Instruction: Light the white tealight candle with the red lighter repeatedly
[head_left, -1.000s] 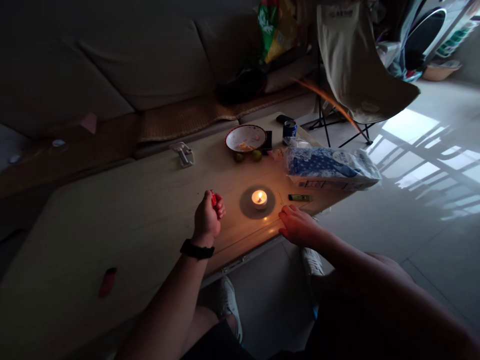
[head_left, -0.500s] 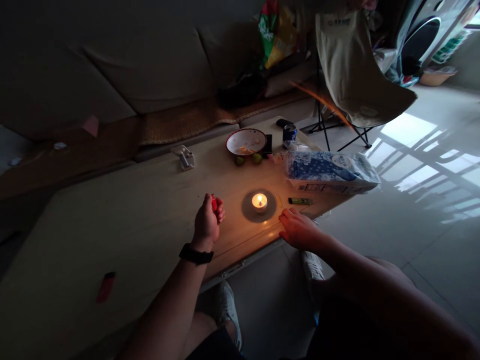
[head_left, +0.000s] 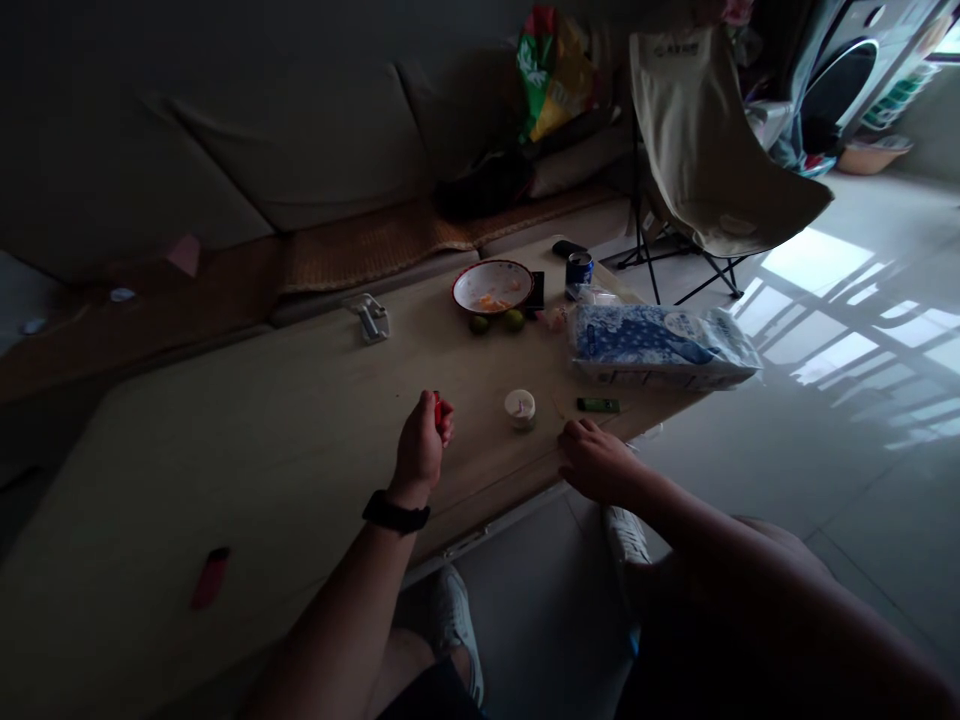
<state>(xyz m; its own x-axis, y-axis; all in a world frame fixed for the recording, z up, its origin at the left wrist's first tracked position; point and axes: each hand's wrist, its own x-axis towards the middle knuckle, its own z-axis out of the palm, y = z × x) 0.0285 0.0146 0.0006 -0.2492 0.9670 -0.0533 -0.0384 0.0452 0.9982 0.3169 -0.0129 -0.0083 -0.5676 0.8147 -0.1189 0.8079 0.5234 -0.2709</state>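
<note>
A small tealight candle (head_left: 520, 408) in a clear cup stands on the table between my hands, its wick showing no flame. My left hand (head_left: 422, 445), with a dark band on the wrist, is closed around a red lighter (head_left: 438, 407) to the left of the candle. To the right, my right hand (head_left: 596, 460) rests at the table's near edge, fingers loosely bent and thumb apart, with nothing visible in it. Just beyond its fingers lies a green lighter (head_left: 598, 405). Another red lighter (head_left: 211, 578) lies far to the left.
On the table (head_left: 247, 430) are a bowl (head_left: 493, 287) with food scraps, green fruits (head_left: 514, 319), a blue can (head_left: 579, 268), a plastic-wrapped tissue pack (head_left: 660, 340) and a small pale tray (head_left: 369, 318). Behind runs a sofa (head_left: 337, 130); a folding chair (head_left: 697, 150) stands at back right.
The candle flame has gone out, and its glow has left the table. My left hand has shifted slightly right with the red lighter; my right hand stays nearly still.
</note>
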